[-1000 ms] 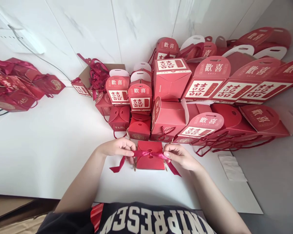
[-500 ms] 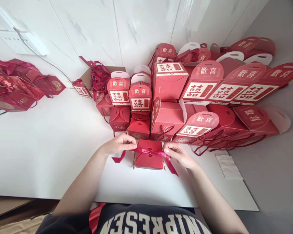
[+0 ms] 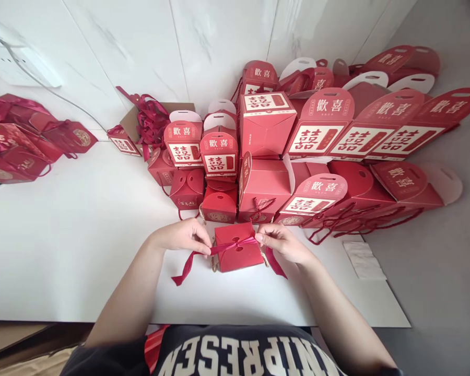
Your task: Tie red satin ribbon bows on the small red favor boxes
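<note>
Pinching ribbon [image 3: 224,247] at lower centre, left hand [image 3: 185,236] and right hand [image 3: 282,243] both closed; even pull should centre knot [image 3: 237,243] over red box [image 3: 242,259].

Head-worn view, facing forward and down, close above white table [image 3: 74,250].

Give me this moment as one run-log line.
Left hand: pinching magenta ribbon | Right hand: pinching same ribbon, opposite side | Red gift box: on white table, ribbon across closed top
</note>
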Motion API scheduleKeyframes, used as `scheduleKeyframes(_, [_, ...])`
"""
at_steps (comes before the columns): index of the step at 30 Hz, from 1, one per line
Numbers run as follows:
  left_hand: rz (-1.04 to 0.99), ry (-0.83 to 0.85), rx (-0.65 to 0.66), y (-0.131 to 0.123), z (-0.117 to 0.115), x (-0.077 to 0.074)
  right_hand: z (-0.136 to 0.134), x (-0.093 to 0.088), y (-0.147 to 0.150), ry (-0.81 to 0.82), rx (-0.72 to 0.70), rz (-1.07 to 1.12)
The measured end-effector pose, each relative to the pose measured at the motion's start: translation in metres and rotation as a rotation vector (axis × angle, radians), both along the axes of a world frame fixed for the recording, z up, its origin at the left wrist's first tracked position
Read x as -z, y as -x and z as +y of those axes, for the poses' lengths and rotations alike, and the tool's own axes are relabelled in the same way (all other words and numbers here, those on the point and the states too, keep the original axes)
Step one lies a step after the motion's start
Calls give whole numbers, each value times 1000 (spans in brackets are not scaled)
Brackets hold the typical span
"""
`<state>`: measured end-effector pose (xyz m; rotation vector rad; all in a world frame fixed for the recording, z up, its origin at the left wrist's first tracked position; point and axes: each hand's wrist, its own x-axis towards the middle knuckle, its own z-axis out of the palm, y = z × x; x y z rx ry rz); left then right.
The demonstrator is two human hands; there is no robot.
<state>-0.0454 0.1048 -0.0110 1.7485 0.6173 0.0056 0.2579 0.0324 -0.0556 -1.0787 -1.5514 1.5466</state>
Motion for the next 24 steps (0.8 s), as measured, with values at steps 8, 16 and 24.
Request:
scheduleKeyframes(8, [-222, -380, 90, -20, -9, -34, 0, 3, 10, 83, -12, 142])
scheduleKeyframes(16, [-402, -129, 161, -39, -3, -14, 0, 5, 12, 118, -32, 204])
scheduleKeyframes(24, [-462, -86, -137, -44, -5, 13, -1, 1, 10, 149, -5, 244])
